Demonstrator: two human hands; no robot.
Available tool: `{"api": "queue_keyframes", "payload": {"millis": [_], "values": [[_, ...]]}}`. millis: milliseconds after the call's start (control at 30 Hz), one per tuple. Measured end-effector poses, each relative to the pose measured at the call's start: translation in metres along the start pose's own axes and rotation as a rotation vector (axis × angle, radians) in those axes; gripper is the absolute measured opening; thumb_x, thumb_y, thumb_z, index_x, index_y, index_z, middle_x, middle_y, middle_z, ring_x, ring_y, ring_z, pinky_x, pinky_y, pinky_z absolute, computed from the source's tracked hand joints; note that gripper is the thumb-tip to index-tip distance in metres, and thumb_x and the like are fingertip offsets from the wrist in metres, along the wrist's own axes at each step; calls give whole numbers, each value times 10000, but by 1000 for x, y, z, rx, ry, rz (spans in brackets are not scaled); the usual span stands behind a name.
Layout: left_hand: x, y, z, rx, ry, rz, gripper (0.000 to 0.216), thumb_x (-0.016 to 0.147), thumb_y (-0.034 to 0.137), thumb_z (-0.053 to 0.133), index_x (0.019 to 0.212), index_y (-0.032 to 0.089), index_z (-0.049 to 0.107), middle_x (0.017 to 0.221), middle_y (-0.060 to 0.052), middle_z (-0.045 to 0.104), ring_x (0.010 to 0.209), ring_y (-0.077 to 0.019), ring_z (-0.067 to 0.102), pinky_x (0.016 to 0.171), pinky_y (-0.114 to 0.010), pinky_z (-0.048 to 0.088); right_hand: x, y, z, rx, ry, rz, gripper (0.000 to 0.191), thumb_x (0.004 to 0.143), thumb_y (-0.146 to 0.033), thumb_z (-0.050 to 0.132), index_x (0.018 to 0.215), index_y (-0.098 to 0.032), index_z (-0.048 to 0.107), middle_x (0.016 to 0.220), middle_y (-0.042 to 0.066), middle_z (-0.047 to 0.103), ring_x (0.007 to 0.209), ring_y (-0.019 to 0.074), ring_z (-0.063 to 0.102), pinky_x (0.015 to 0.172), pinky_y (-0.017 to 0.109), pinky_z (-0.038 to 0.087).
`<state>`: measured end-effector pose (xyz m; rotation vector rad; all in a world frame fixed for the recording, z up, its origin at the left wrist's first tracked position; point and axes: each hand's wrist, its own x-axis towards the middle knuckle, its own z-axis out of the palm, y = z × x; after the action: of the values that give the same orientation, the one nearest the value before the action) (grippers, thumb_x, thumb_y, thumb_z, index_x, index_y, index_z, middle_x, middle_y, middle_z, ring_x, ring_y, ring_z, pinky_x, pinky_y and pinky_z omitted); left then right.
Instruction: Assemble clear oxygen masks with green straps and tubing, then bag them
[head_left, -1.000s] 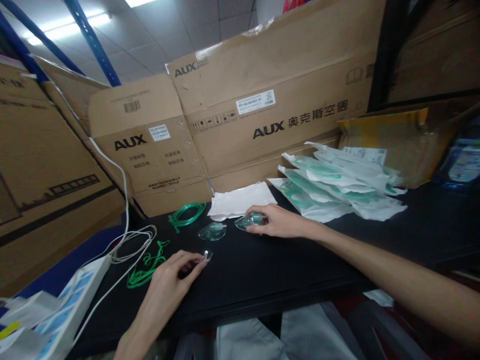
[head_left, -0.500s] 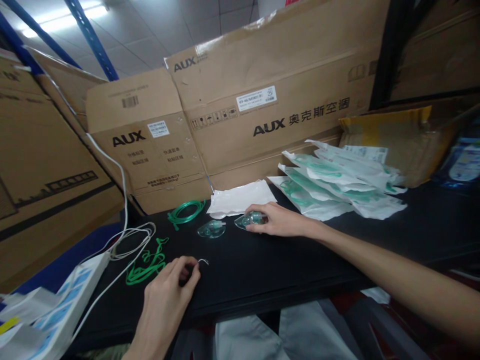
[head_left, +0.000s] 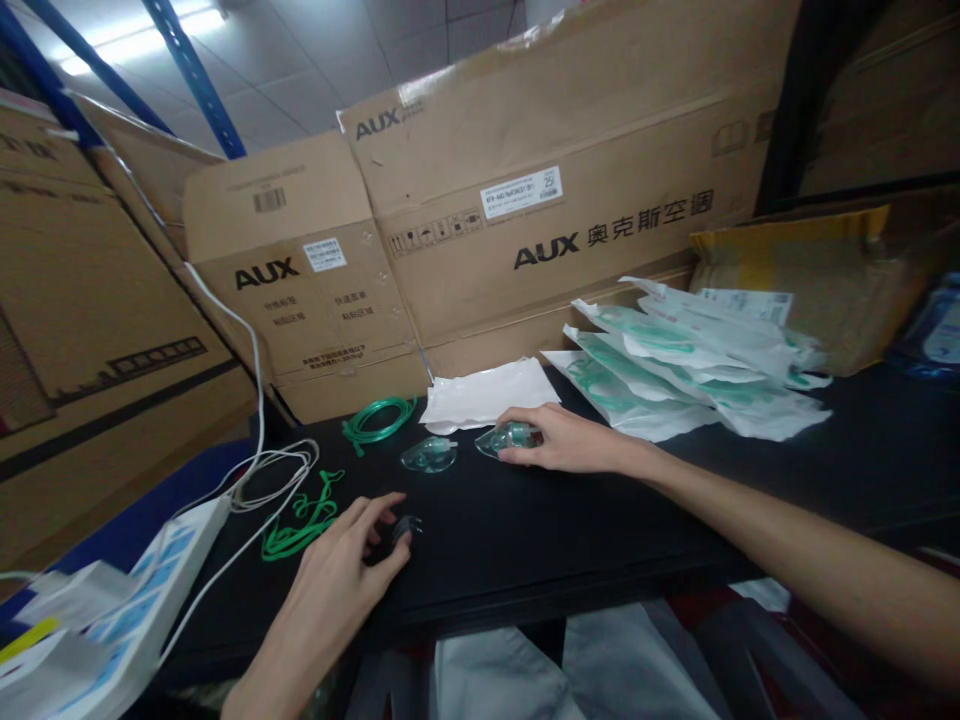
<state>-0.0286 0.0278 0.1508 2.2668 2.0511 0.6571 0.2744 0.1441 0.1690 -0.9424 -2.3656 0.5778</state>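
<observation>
My right hand [head_left: 559,440] rests on the black table [head_left: 570,540] with its fingers closed round a clear green-tinted plastic mask part [head_left: 508,438]. A second clear mask part [head_left: 429,455] lies just left of it, untouched. My left hand [head_left: 341,575] is near the front edge, fingertips pinched on a small clear piece [head_left: 409,525] that I cannot make out well. A loose green strap [head_left: 304,520] lies left of that hand, and a coil of green tubing [head_left: 379,418] sits further back.
An empty white pouch [head_left: 487,395] lies behind the masks. A heap of sealed packets [head_left: 690,365] is at the back right. Large AUX cartons [head_left: 525,200] wall the back and left. A white power strip [head_left: 150,600] with white cable lies at the left.
My left hand slid back toward me and then forward again with the small clear piece at its fingertips. The right hand stayed on the mask part. The view shifted slightly.
</observation>
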Motion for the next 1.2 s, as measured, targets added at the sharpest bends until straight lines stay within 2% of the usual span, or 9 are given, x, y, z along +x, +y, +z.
{"api": "queue_keyframes", "payload": {"millis": [167,433,533,633,733,833,933,1067,1200], "values": [[19,9,-13,-27,-212,94,302,889,416,544,1044,265,754,1053,-31,720,864,-219,678,778,-303,495,0,1,0,-3,1,-4,414,892,-462,664,1191,-176,675,872,60,695,759,204,630,698,283,439],[42,8,-26,40,-330,70,228,846,292,541,901,242,756,819,-3,748,749,-193,668,682,-262,446,0,-1,1,-10,5,-5,421,894,-466,668,1206,-182,668,867,53,689,760,198,632,712,288,450],[41,2,-27,65,-322,30,219,815,258,543,868,237,755,777,0,743,724,-192,672,658,-258,445,0,-1,1,-3,16,-19,414,897,-443,675,1220,-184,660,899,56,706,774,202,641,740,303,460],[36,-4,-27,61,-268,13,241,846,369,579,959,248,755,823,-10,749,726,-214,682,654,-282,470,0,2,3,35,41,-82,384,909,-392,677,1228,-180,652,1061,83,721,920,225,662,846,330,473],[39,-5,-28,8,-118,76,419,877,550,593,1154,258,711,994,-47,749,860,-253,697,773,-334,519,3,5,8,65,117,-139,388,917,-385,682,1248,-187,639,1190,105,689,1041,243,640,928,362,468],[64,-6,-30,-44,-46,212,492,874,585,615,1255,277,662,1250,-65,680,1089,-275,651,932,-365,503,14,6,17,89,181,-163,399,920,-375,685,1271,-198,623,1187,106,672,1053,239,629,926,368,477],[102,-14,-32,-110,-203,284,511,821,560,694,1239,268,671,1295,-57,661,1171,-272,616,965,-343,490,36,1,28,104,183,-169,423,903,-311,702,1296,-188,605,1231,118,661,1103,244,620,940,370,473],[139,-28,-26,-273,-495,263,488,741,494,781,1129,208,704,1139,-52,718,1024,-240,664,880,-308,510,67,-10,43,72,151,-154,399,853,-236,734,1235,-165,641,1179,109,698,1050,239,650,903,348,483],[142,-35,-15,-346,-504,287,436,765,501,760,1054,177,722,935,-30,722,881,-210,660,789,-281,501,78,-12,61,29,116,-155,379,873,-262,729,1229,-156,653,1136,111,717,1043,244,656,911,348,475]]}}
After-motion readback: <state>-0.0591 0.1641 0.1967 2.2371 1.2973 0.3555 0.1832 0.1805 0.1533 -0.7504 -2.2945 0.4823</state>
